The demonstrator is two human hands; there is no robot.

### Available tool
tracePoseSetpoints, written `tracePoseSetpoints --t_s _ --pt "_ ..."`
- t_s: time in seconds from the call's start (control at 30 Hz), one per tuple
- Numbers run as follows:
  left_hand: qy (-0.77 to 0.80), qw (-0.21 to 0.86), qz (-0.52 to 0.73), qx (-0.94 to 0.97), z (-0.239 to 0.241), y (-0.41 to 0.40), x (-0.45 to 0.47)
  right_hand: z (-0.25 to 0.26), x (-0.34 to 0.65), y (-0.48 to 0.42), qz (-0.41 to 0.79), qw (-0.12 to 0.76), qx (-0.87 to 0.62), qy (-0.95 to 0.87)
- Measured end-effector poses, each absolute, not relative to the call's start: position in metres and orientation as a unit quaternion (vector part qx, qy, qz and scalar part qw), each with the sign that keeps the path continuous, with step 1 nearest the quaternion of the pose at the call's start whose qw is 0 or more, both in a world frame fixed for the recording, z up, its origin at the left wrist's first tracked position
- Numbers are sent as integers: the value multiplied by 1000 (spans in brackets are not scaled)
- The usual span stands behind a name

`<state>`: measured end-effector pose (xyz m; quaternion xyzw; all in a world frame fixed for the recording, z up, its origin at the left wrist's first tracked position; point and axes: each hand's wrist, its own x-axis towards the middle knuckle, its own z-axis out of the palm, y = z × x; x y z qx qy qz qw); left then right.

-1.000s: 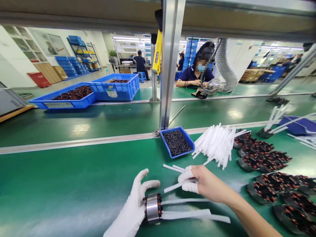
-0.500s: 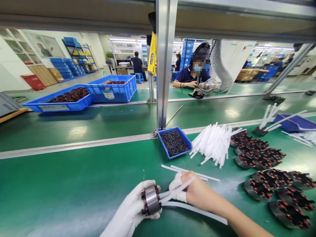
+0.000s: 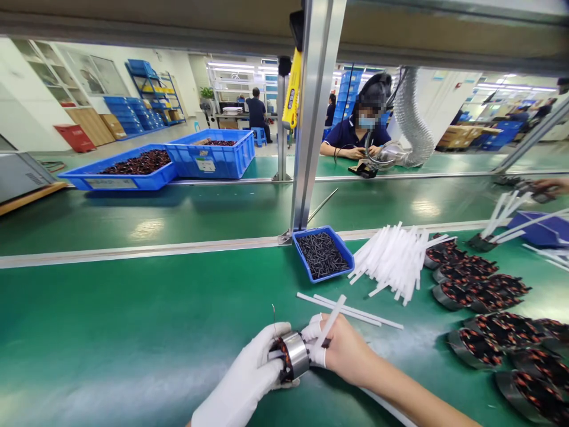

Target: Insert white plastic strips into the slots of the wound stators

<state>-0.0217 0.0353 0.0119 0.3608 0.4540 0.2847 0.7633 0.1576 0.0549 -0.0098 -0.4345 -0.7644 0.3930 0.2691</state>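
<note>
My left hand (image 3: 251,370), in a white glove, is closed around a motor stator (image 3: 297,354) with a steel ring and copper windings. The stator lies on its side, and a thin wire sticks up from its left end. My right hand (image 3: 344,345), with white finger covers, is pinched against the stator's right end. A white plastic strip (image 3: 332,319) slants up from its fingers, beside a small dark piece I cannot make out. Below the right wrist another white strip (image 3: 386,406) runs toward the bottom edge. A pale strip end shows at the stator's left opening.
Two loose white strips lie behind my right hand. Beyond them are a blue tray (image 3: 296,240) of black sticks and a white strip pile (image 3: 391,261). Several stators (image 3: 475,350) stand at right. A metal post (image 3: 311,118) rises mid-bench. A co-worker (image 3: 355,142) sits opposite.
The stator has turned, showing more of its left end. My right hand has closed in on its right end. Another person's hand has appeared at the far right. The whole view has shifted slightly.
</note>
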Motion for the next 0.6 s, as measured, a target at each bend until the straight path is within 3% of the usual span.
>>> tracePoseSetpoints --t_s 0.33,0.6 --pt "463 720 338 392 -6 32 -19 -18 156 51 197 252 -419 -850" --pt "484 689 361 402 -12 32 -21 -23 157 46 114 206 -439 -867"
